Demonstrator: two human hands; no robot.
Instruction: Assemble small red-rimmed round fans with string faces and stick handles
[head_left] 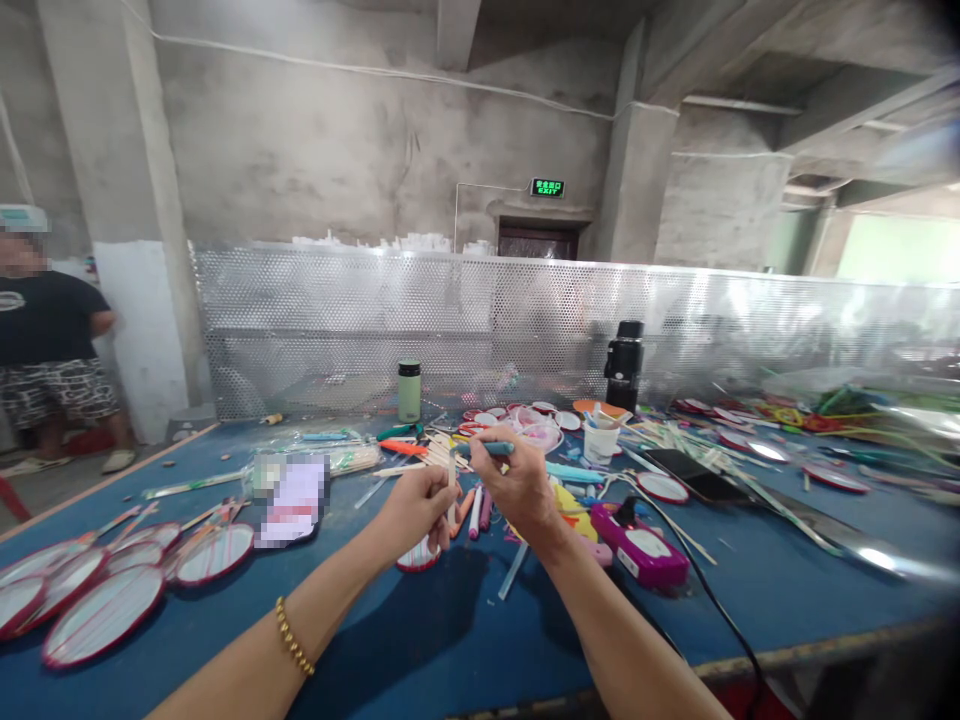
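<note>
My left hand (417, 503) is closed on a thin, pale flat stick (452, 470), which it holds upright over the table. Just to its right, my right hand (519, 487) grips a dark teal pen-shaped tool (496, 449), its tip pointing left at the stick's upper part. Whether the tip touches the stick is too small to tell. Below my left hand shows part of a red-rimmed white disc (418, 556); I cannot tell whether the stick joins it. Several markers (475, 514) lie between and behind my hands.
Red-rimmed discs (105, 615) lie at the left near a phone (294, 503). A purple power strip (640, 545) with a black cable sits right of my forearm. Behind stand a white cup (601, 440), a green bottle (409, 391) and a black flask (624, 368). A person (49, 330) stands far left.
</note>
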